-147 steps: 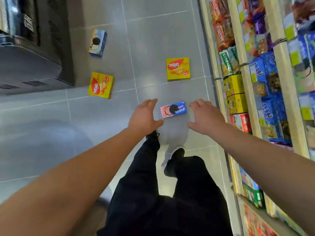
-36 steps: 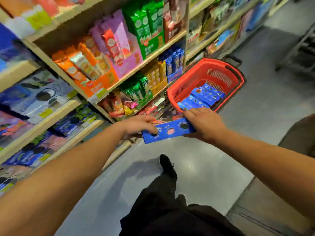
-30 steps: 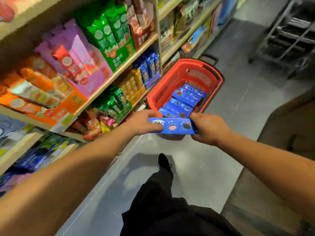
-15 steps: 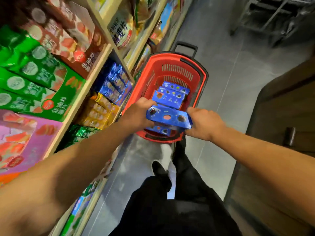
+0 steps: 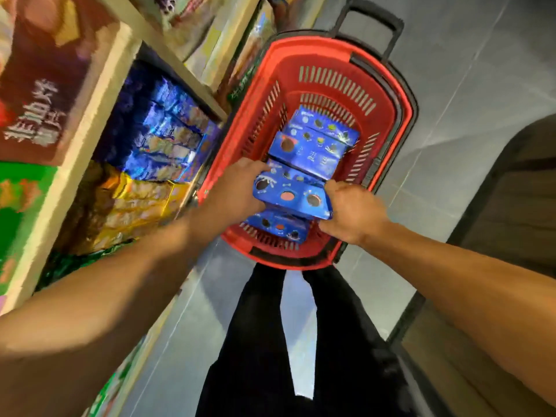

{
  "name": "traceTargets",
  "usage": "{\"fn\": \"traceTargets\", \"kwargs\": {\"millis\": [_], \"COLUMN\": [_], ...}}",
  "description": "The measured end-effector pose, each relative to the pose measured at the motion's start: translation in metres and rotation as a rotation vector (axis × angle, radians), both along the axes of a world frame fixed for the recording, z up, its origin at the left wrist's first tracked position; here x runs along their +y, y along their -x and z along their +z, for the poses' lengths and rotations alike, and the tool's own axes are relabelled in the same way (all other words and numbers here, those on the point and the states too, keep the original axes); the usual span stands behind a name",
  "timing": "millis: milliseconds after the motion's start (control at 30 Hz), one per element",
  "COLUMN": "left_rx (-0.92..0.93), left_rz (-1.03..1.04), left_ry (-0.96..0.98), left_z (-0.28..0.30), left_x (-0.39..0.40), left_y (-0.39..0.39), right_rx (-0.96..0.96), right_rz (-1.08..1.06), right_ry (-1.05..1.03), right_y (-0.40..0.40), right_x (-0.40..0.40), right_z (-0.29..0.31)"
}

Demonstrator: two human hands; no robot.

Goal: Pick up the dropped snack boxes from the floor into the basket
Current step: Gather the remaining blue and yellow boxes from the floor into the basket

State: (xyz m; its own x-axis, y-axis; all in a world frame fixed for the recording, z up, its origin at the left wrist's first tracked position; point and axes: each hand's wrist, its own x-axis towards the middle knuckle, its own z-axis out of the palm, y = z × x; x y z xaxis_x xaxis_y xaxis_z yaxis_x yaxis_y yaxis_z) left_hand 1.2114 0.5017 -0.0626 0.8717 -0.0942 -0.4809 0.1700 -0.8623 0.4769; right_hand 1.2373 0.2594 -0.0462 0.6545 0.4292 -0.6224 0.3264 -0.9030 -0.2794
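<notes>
I held the blue snack box (image 5: 290, 195) by its two short ends, my left hand (image 5: 237, 191) curled round the end toward the shelf (image 5: 87, 136) and my right hand (image 5: 350, 213) gripping the opposite end, fingers bent round the edge. The box sat just above the near half of the red basket (image 5: 400, 121), inside its rim, its long axis running across the basket from hand to hand. Other blue boxes (image 5: 313, 145) already lay in the basket, some at its far end and one directly under the held box. I judged the next move was straight down onto that lower box (image 5: 278, 225), both hands equally near.
</notes>
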Motion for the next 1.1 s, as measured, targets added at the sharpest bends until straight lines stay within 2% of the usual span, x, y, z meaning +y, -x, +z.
{"fn": "traceTargets", "kwargs": {"millis": [267,367,567,700,900,1100], "left_rx": [0.109,0.078,0.131,0.169,0.259,0.263], "left_rz": [-0.016,-0.039,-0.064,-0.061,-0.006,0.045], "left_ry": [-0.013,0.017,-0.007,-0.017,-0.018,-0.010], "left_z": [-0.146,-0.203,-0.264,-0.265,-0.244,-0.217], "left_x": [0.021,0.026,0.029,0.026,0.026,0.023], "left_y": [-0.026,-0.019,0.000,0.005,0.010,0.007], "right_rx": [0.099,0.117,0.220,0.283,0.366,0.290], "right_rz": [-0.061,-0.051,-0.015,0.018,0.117,0.088], "right_ry": [0.017,0.036,0.019,-0.017,-0.013,-0.023], "right_y": [-0.013,-0.006,0.018,0.020,0.015,0.007], "right_x": [0.024,0.027,0.031,0.030,0.032,0.042], "right_z": [-0.141,-0.194,-0.262,-0.271,-0.256,-0.231]}}
